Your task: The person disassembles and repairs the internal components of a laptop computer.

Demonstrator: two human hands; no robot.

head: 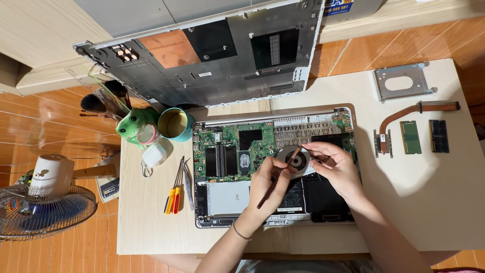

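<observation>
Left hand (268, 184) fingers grip one thin brush (277, 178), tip on the one round cooling fan (295, 161); right hand (336, 169) fingers pinch that fan's rim, held over the one opened laptop (222, 151) at counter (429, 202) centre. At 2 o'clock: two RAM sticks (410, 137), one copper heatpipe (404, 114), one drive bracket (402, 82). At 9 o'clock: three screwdrivers (174, 194); one back cover (202, 55) at 12.
</observation>
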